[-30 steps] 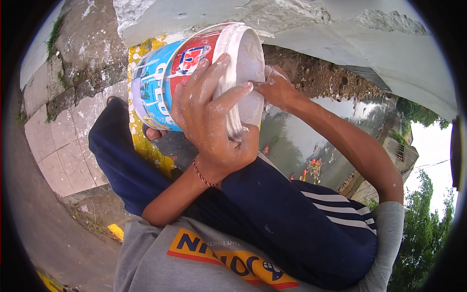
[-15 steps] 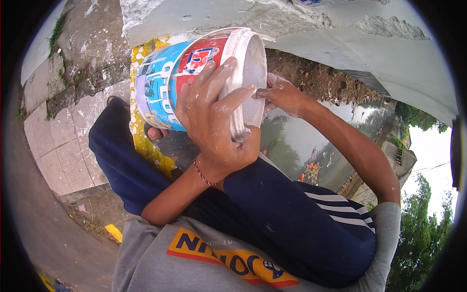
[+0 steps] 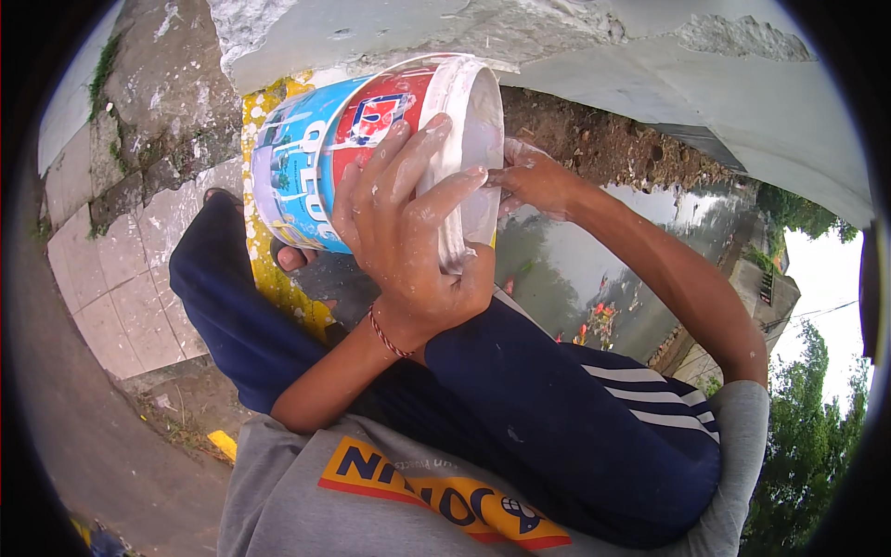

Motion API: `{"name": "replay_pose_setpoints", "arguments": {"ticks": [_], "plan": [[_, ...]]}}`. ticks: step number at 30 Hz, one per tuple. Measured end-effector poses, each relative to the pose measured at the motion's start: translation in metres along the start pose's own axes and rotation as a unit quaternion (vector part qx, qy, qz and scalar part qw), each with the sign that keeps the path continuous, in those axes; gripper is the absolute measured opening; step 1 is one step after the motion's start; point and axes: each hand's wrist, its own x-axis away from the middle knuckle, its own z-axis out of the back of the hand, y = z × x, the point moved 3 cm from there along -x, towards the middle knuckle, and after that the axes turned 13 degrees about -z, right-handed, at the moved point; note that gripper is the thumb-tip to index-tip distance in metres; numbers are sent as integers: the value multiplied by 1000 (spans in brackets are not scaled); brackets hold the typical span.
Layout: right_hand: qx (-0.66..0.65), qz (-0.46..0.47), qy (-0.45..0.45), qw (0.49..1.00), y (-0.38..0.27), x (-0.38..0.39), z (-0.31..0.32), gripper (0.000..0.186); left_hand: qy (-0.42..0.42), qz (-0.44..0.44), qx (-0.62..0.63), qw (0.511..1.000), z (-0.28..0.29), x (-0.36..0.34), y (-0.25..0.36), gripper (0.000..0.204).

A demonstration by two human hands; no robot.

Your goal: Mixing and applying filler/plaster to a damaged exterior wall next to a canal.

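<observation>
I'm remotely watching the spread left hand (image 3: 406, 209) clasping the bucket (image 3: 316, 153), its mouth (image 3: 484, 121) facing three o'clock toward the half-curled right hand (image 3: 540, 183), grip unclear.

Tilted white, blue and red round plastic bucket (image 3: 325, 153): white lettering (image 3: 316, 172); white-and-blue emblem (image 3: 376, 119).
Grey cloth shirt (image 3: 274, 483), below bucket: dark lettering (image 3: 455, 502), yellow-orange panel (image 3: 404, 477).

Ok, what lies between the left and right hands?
In the head view, the white rim and mouth of the bucket lie between left hand and right hand.
</observation>
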Motion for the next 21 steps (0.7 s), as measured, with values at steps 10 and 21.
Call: {"name": "replay_pose_setpoints", "arguments": {"ticks": [10, 21], "plan": [[17, 8, 59, 998, 3, -3, 0, 39, 8, 1, 0, 1000, 0, 1, -1, 45], [70, 20, 114, 991, 0, -6, -4, 41, 9, -3, -4, 1000, -1, -1, -2, 46]]}}
